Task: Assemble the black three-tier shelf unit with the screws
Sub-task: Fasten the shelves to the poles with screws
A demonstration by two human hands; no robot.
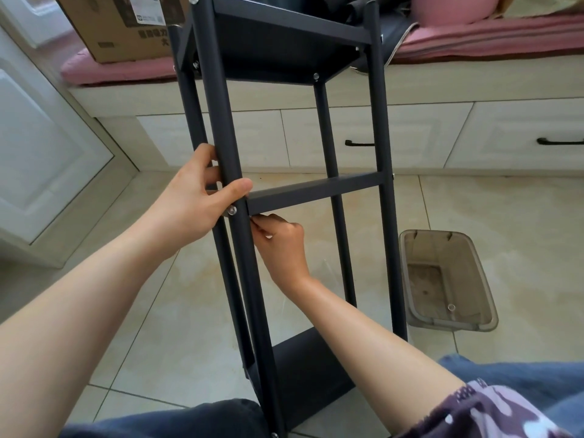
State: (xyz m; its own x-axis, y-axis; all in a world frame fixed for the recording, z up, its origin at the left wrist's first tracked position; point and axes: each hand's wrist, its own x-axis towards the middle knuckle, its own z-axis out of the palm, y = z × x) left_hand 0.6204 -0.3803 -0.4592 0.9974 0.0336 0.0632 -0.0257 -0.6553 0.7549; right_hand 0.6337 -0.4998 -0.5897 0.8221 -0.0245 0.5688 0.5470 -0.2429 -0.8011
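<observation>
The black shelf unit [284,197] is getting its middle shelf [316,192] fixed on. The left hand [192,200] grips a near pole [227,137]. The right hand [281,241] pinches something tiny behind the screw [232,210]; it likely needs tightening next.

Bright soft daylight, faint shadows, sharp focus, wide-angle edge bowing.

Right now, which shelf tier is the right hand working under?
The middle tier: the right hand sits just beneath its front edge, while the top tier and bottom tier go untouched.
</observation>
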